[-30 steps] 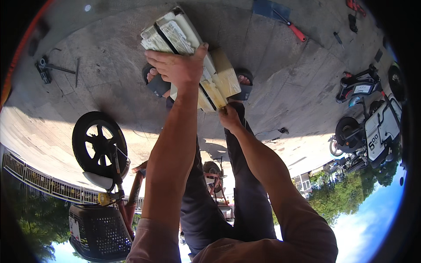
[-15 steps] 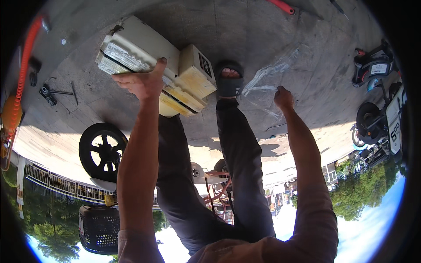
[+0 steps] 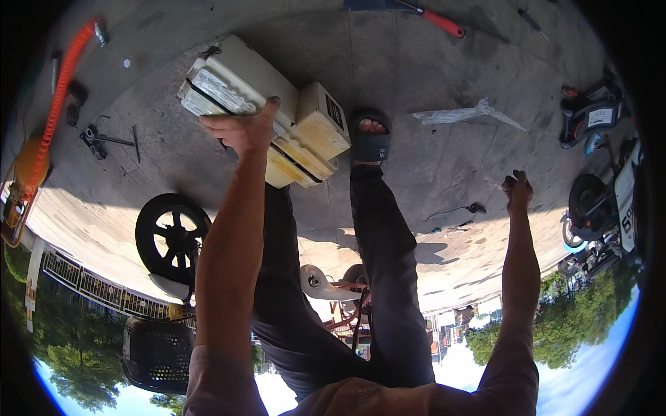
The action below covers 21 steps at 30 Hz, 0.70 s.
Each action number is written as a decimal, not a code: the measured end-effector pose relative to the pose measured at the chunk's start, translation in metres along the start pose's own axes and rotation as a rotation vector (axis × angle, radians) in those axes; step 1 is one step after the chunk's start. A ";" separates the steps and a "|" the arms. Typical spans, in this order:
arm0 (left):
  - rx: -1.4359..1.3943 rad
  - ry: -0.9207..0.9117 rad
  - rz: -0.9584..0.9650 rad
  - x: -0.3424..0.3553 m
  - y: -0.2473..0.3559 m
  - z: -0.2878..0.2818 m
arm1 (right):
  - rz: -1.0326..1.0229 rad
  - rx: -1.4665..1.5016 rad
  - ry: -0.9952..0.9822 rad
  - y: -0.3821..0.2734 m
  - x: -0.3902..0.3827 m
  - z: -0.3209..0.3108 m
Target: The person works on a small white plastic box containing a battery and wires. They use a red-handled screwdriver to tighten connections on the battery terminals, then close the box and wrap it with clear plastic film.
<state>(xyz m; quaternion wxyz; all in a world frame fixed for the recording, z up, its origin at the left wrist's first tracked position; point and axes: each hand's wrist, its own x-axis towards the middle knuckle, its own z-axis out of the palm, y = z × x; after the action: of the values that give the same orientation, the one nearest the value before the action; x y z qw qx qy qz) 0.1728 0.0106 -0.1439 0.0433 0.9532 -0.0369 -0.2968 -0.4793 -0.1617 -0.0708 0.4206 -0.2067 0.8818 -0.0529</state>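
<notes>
My left hand (image 3: 243,132) grips a cream, yellowed plastic case (image 3: 253,66) that rests tilted on the ground by my legs. Its thumb lies over the upper part and the fingers spread along the side. A black band runs along the case's seam, with crumpled clear tape (image 3: 223,91) stuck beside it. Out to the right, my right hand (image 3: 517,191) is held above the paving with its fingers curled closed. A faint clear wisp shows by the fingertips; what they hold is too small to name. A strip of clear film (image 3: 451,116) lies on the ground beyond.
My sandalled foot (image 3: 371,139) stands beside the case. A red-handled tool (image 3: 444,24) lies at the far side, a black-and-red device (image 3: 593,111) at right. At left are a ratchet (image 3: 94,142), an orange-red coiled hose (image 3: 61,90) and a black wheel (image 3: 170,236).
The clear film has left my right hand and now lies on the ground. That hand has swung right and back toward me. My left hand keeps its grip on the case.
</notes>
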 end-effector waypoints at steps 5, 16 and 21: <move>-0.009 -0.019 -0.021 -0.006 0.016 0.000 | 0.040 -0.125 0.053 -0.008 -0.034 0.071; -0.127 -0.046 -0.021 -0.012 0.012 -0.012 | -0.007 0.141 -0.328 -0.065 -0.111 0.206; -0.171 -0.063 0.008 -0.020 0.017 -0.020 | -0.078 0.095 -0.345 -0.052 -0.144 0.248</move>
<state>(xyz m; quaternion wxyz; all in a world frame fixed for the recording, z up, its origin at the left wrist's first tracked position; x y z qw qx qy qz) 0.1666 -0.0029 -0.1147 0.1247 0.9361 -0.0166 -0.3284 -0.1926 -0.1297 -0.1116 0.5727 -0.2265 0.7844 -0.0742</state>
